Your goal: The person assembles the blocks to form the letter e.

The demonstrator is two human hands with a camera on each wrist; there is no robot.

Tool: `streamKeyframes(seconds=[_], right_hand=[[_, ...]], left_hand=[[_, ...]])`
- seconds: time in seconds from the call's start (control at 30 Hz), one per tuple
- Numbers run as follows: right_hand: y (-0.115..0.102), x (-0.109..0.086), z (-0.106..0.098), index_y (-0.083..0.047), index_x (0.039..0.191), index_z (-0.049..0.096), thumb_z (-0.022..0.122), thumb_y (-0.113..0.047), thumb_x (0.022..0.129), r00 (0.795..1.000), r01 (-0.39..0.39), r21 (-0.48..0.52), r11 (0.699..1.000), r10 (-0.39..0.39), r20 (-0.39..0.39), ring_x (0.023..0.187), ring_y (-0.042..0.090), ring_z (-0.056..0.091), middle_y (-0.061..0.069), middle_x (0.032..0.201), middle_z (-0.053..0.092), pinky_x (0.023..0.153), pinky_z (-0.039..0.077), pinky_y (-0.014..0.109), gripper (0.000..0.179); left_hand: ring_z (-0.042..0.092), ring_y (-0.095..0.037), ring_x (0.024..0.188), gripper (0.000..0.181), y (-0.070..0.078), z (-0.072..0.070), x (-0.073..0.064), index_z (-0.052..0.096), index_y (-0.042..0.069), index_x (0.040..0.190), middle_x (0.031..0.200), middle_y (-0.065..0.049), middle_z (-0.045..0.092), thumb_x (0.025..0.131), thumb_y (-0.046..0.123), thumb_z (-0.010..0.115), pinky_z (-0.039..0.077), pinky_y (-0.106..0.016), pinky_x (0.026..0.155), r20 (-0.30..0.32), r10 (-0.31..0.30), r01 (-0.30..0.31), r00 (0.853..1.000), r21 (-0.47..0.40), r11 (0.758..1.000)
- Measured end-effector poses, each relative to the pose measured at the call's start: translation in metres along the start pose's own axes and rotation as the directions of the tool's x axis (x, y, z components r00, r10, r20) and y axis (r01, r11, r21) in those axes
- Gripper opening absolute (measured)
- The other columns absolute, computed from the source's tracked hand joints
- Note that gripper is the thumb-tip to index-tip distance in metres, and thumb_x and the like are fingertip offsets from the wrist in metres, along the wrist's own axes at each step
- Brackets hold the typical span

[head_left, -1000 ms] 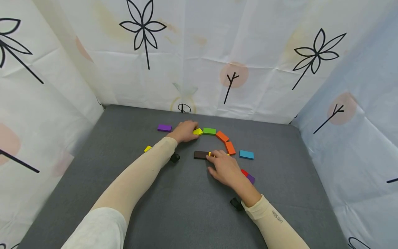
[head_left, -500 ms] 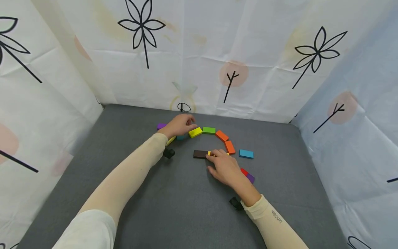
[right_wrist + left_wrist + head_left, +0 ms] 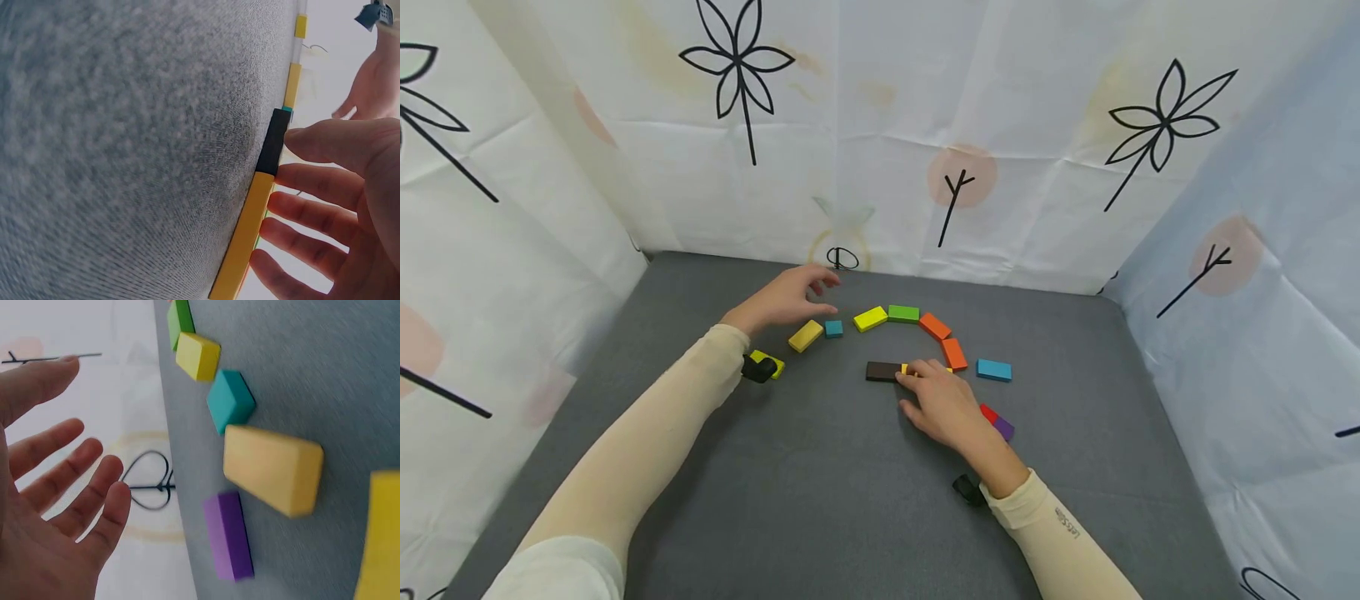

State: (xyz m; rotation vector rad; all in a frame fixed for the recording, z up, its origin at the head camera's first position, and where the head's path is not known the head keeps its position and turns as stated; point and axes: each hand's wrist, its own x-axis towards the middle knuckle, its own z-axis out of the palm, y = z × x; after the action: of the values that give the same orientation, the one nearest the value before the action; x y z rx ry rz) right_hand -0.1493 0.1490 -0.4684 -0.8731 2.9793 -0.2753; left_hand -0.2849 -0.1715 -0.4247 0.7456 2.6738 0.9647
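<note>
My left hand [image 3: 786,296] hovers at the back left with fingers loosely spread, holding nothing. Beneath or beside it is a purple block [image 3: 228,536], hidden in the head view. A small teal block [image 3: 833,328] and a tan-yellow block [image 3: 806,336] lie in front of that hand. To its right a yellow block [image 3: 870,318], a green block [image 3: 903,314] and two orange blocks [image 3: 935,326] form a curve. My right hand [image 3: 942,402] rests with nearly straight fingers along a long yellow block [image 3: 242,237] and a dark brown block [image 3: 882,372], which lie end to end.
A blue block [image 3: 994,370] lies right of the curve. Red [image 3: 988,412] and purple blocks sit behind the right wrist, partly covered. Another yellow block [image 3: 777,367] is half hidden by the left wrist camera [image 3: 758,367]. Patterned cloth [image 3: 880,142] borders the grey table [image 3: 820,500].
My left hand has let go of the yellow block in the curve and moved left, uncovering the teal and tan-yellow blocks and covering the purple one. The right hand has stayed put.
</note>
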Motion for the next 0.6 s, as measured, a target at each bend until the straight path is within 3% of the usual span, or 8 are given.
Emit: streamKeyframes(seconds=[0.3, 0.6], right_hand=[[-0.001, -0.001, -0.003, -0.015, 0.144, 0.073, 0.08, -0.027, 0.101, 1.0, -0.001, 0.006, 1.0, 0.001, 0.005, 0.118, 0.024, 0.06, 0.006, 0.138, 0.065, 0.086, 0.06, 0.042, 0.046], [-0.001, -0.001, -0.002, -0.015, 0.145, 0.073, 0.08, -0.027, 0.101, 1.0, -0.007, -0.001, 1.0, 0.007, -0.001, 0.119, 0.024, 0.059, 0.007, 0.14, 0.065, 0.085, 0.06, 0.042, 0.046]], left_hand=[[0.058, -0.036, 0.123, 0.062, -0.025, 0.007, -0.03, 0.059, 0.003, 0.152, 0.142, -0.02, 0.06, 0.097, 0.017, 0.084, 0.049, -0.057, 0.107, 0.036, -0.039, 0.04, 0.999, -0.007, 0.999], [0.057, -0.033, 0.119, 0.067, -0.04, 0.019, -0.036, 0.059, 0.007, 0.154, 0.149, -0.014, 0.058, 0.093, 0.012, 0.088, 0.051, -0.054, 0.099, 0.075, -0.064, 0.063, 0.995, 0.019, 0.998]])
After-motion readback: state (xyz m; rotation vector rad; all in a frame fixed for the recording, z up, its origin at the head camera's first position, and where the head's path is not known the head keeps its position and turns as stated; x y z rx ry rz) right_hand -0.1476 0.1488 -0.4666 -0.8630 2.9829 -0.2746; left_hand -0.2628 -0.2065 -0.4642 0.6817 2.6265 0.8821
